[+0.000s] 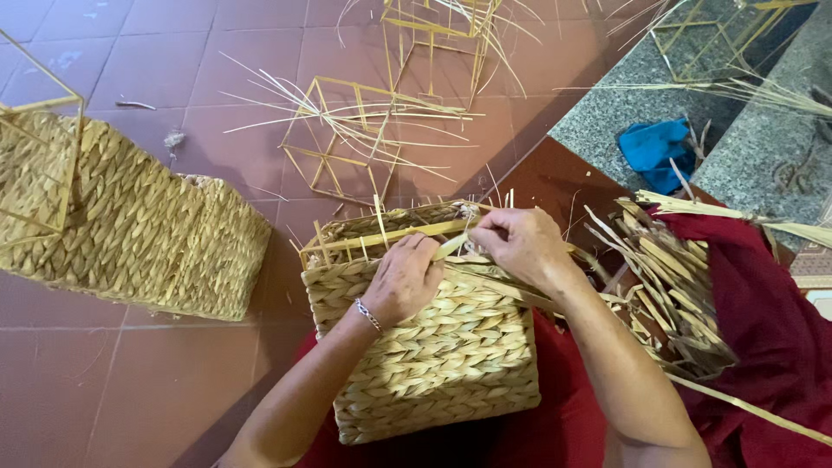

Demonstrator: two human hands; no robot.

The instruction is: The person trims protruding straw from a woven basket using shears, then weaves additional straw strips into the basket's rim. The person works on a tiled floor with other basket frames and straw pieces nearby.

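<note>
Head: finished baskets (pixel 130 217) left (bare frame (pixel 347 139) beyond).

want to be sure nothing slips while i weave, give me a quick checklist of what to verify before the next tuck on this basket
1. Left hand braced on the basket near its rim: ok.
2. Right hand pinching the loose strand at the rim: ok.
3. Basket steady on the lap: ok, it sits on the red cloth.
4. Spare strands within reach at the right: ok.
5. Yellow frame bar along the rim visible and straight: ok.
6. Strand end long enough to tuck: cannot tell, fingers cover it.
</note>
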